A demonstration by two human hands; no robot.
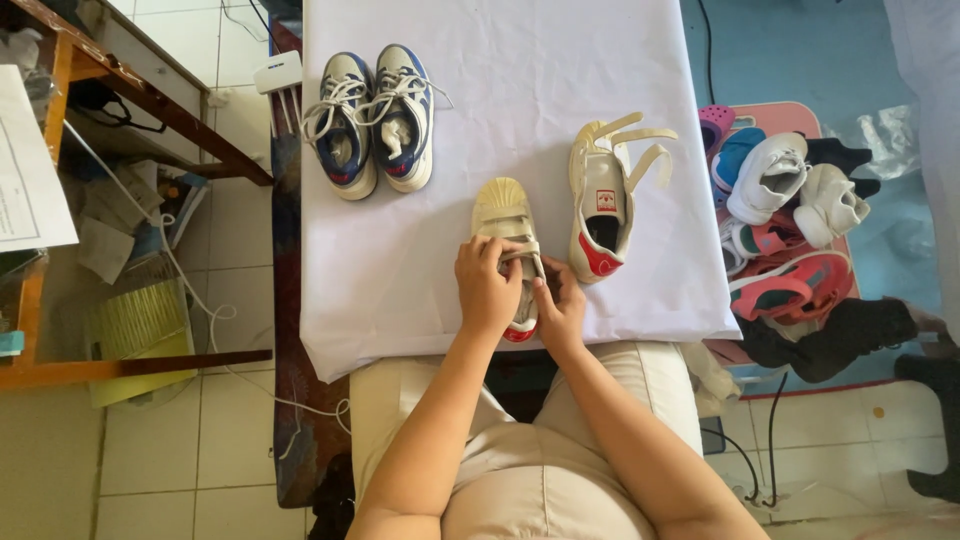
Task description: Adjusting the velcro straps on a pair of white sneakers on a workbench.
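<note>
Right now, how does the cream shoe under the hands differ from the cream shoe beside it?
The near shoe stands upright with its straps across; the other shoe lies on its side with its straps splayed loose. The left hand and right hand grip the near shoe; the other shoe is untouched. Both are cream with red heels.

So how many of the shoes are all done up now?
Done, by the look of it: the blue and white pair stands side by side with laces tied. In hand: the left hand and right hand are both on a strap of the cream strap shoe. Left: its partner shoe lies with straps flapping open, and a pile of shoes waits beside the white table.
</note>
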